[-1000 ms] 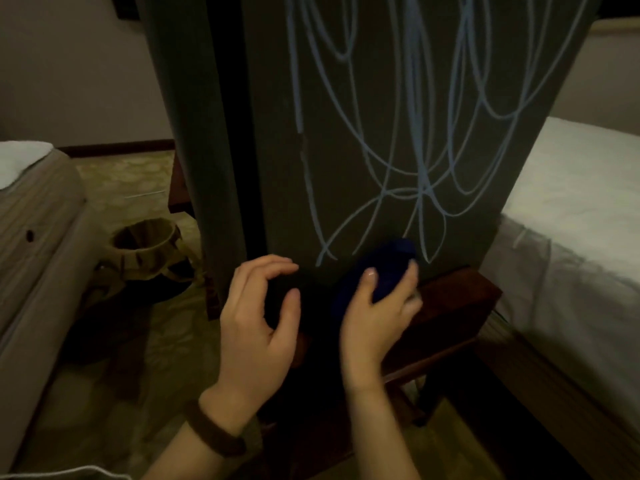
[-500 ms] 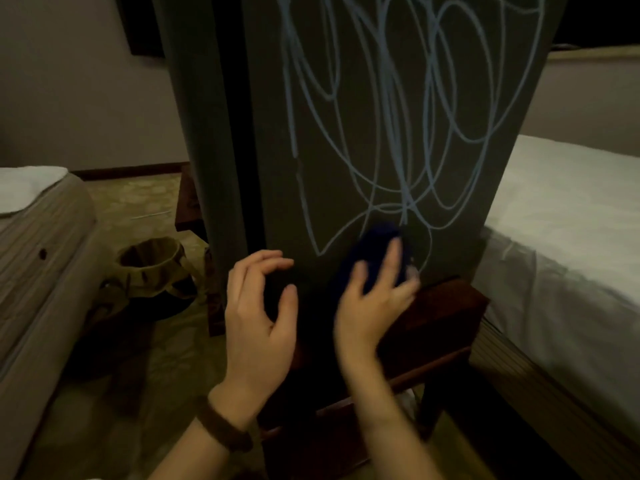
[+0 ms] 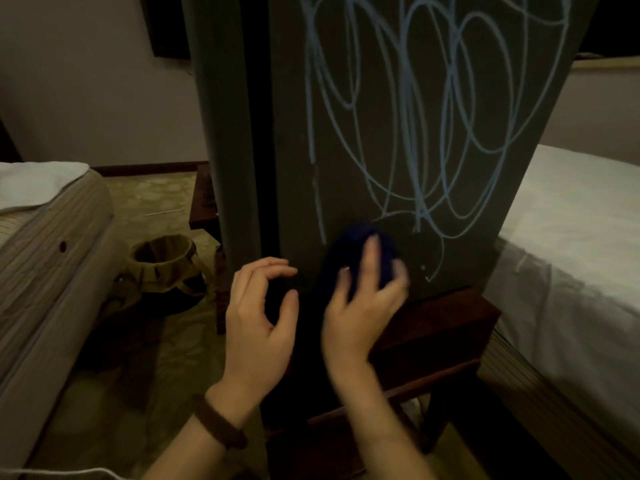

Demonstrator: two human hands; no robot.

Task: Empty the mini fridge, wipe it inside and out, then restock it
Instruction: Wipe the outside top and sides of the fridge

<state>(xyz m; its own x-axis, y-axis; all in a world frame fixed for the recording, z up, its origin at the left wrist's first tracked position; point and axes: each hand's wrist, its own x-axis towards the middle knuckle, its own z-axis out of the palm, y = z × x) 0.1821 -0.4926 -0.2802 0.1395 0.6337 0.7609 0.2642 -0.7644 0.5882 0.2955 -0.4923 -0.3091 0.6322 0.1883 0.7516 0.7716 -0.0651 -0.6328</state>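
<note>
A brown wristband (image 3: 220, 426) is worn on the left wrist at the lower centre of the frame. The left hand (image 3: 258, 318) is held free just above it, fingers loosely curled toward the thumb with a gap between, nothing gripped; its fingertips are close to the fridge door's lower left edge, contact cannot be told. The right hand (image 3: 362, 308), blurred, is seen at frame centre with fingers spread flat, pressing a dark blue cloth (image 3: 349, 252) against the door. The mini fridge (image 3: 346, 168) fills the centre and upper frame, door closed, its dark front covered in pale blue scribbled loops (image 3: 440, 109). It is carried on a dark wooden desk (image 3: 450, 327) at lower centre right. A lined waste basket (image 3: 164, 263) sits on the patterned floor (image 3: 152, 199) at centre left, beside the fridge. A bed (image 3: 45, 244) with a striped mattress side is seen along the left edge, and a white-sheeted bed (image 3: 571, 237) along the right edge. A plain wall (image 3: 86, 98) is seen at upper left.
</note>
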